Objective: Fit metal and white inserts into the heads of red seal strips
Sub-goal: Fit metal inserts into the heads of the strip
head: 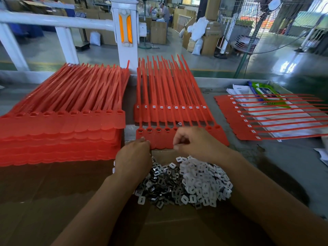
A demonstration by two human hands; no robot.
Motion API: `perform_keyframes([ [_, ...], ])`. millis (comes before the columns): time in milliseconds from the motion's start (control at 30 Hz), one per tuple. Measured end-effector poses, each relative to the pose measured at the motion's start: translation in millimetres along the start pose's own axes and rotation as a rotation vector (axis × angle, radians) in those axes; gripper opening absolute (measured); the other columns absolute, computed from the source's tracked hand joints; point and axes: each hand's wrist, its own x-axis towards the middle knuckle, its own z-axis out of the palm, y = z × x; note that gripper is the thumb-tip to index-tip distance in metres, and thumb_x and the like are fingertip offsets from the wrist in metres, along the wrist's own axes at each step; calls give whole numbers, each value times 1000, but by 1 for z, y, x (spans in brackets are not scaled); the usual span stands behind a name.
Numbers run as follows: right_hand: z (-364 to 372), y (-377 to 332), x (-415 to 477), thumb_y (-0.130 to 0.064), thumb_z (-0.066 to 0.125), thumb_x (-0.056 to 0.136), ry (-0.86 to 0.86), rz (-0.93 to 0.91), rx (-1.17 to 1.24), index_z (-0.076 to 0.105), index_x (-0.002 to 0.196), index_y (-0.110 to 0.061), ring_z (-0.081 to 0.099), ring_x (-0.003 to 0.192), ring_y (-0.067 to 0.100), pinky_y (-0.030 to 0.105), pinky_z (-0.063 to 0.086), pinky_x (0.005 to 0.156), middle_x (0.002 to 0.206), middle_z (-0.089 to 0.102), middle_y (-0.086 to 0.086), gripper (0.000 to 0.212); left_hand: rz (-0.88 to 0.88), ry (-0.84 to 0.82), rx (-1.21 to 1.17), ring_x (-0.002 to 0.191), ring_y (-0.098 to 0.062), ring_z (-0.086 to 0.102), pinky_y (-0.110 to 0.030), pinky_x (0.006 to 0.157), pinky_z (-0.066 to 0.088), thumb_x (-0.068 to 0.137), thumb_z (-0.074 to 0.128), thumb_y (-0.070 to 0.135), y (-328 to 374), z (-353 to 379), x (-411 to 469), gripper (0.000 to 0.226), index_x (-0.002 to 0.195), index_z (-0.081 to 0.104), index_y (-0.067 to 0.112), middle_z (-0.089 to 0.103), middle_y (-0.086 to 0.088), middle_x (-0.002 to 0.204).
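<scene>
A sheet of joined red seal strips (159, 139) lies in front of me, with metal inserts in its leftmost heads. It overlaps another sheet (170, 112) whose heads hold white inserts. A pile of metal inserts (163, 185) and white inserts (204, 176) lies on cardboard below. My left hand (134, 157) rests palm down at the sheet's lower left edge, fingertips on the red plastic. My right hand (197, 141) hovers over the middle heads, fingers curled and pinched; what it holds is hidden.
A thick stack of red strip sheets (58, 126) fills the left. A sheet with white inserts (248, 119) lies at the right over papers and a wipes packet (262, 91). A white post (126, 32) stands behind the table. Brown cardboard (53, 201) covers the near surface.
</scene>
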Motion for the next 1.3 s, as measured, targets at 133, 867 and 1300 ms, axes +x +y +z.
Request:
perform_keyframes([
  [133,-16,18,-2,-19,69,80,134,108,96,61,71,-28,56,63,-7,6,39,54,70,64,-12,15,-3,-1,-6,99,-14,59,-23,67,40,89,46,12,0,0,0,28,113,59,19,57,7,123],
  [867,-39,94,27,-4,62,84,460,433,155,64,76,-18,60,71,12,26,48,67,80,66,3,16,-15,-13,-27,102,-15,58,-26,74,46,89,46,11,1,-3,-1,30,115,58,19,57,6,123],
  [1300,-41,97,31,-2,55,86,290,423,-152,68,86,-7,49,82,10,22,35,73,93,63,2,15,-5,-11,-12,100,-14,58,-22,67,40,88,46,12,1,-3,-1,30,113,60,19,58,7,122],
])
